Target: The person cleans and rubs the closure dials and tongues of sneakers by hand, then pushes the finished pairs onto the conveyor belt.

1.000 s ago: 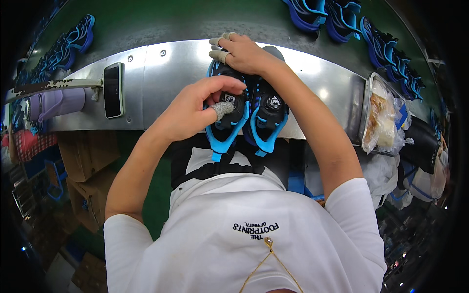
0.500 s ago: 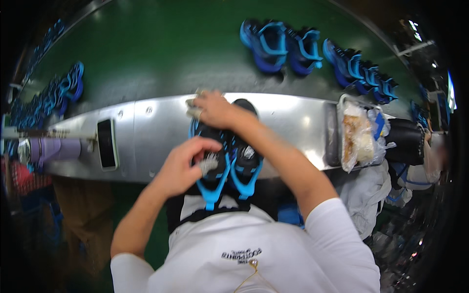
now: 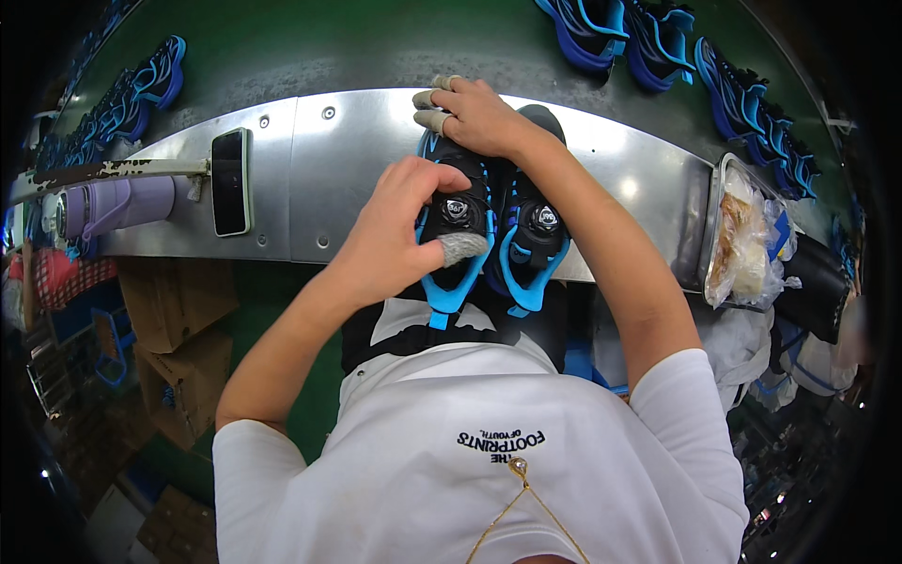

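Two black sneakers with bright blue trim lie side by side at the metal table edge, toes pointing away from me. My left hand curls around the left sneaker. Its index finger bends above the round dial on the tongue, and its thumb, in a grey knitted finger cover, rests below the dial near the opening. My right hand lies over the same sneaker's toe, its covered fingertips bent across the front. The right sneaker sits partly under my right forearm, with its dial showing.
On the metal tabletop lie a phone and a lilac bottle to the left. A tray with bagged food stands at right. More sneakers line the green surface beyond. Cardboard boxes are below left.
The whole view has shifted, so the table and sneakers sit higher in the picture. Both hands stay on the left sneaker, with little change in their grip.
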The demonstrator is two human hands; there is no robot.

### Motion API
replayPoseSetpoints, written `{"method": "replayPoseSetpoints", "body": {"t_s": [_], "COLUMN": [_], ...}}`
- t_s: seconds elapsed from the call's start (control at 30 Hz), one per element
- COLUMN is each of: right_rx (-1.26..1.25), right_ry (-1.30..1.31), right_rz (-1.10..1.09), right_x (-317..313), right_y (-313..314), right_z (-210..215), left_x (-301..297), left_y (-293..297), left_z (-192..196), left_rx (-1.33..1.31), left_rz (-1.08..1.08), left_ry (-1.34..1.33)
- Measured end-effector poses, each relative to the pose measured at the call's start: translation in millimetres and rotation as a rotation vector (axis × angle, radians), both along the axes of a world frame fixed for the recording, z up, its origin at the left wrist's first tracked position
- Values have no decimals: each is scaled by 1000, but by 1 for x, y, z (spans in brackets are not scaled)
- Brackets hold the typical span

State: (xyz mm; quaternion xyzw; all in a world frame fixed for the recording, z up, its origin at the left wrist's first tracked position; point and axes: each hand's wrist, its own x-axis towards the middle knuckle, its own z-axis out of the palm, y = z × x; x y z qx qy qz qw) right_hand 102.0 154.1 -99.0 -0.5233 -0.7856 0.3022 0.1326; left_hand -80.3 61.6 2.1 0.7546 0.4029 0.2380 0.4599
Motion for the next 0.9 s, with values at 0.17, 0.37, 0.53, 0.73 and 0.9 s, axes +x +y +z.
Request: {"method": "replayPoseSetpoints", "body": {"t_s": [0.17, 0.37, 0.53, 0.73, 0.9], "right_rx": [33, -46, -58, -36, -45], "right_ry": [5, -1, 29, 52, 79], "right_rz": [9, -11, -33, -28, -16], "right_x": [0, -2, -1, 0, 0], "right_y": [-2, -2, -5, -6, -1], "right_z": [1, 11, 11, 10, 1], "left_x": [2, -8, 14, 11, -2], "left_y": [-2, 15, -24, -26, 4], "left_z": [-10, -9, -9, -31, -33], "left_rx": [-108, -365, 30, -8, -205], "left_rz": [100, -222, 200, 247, -102], "left_ry": [0, -132, 130, -109, -241]}}
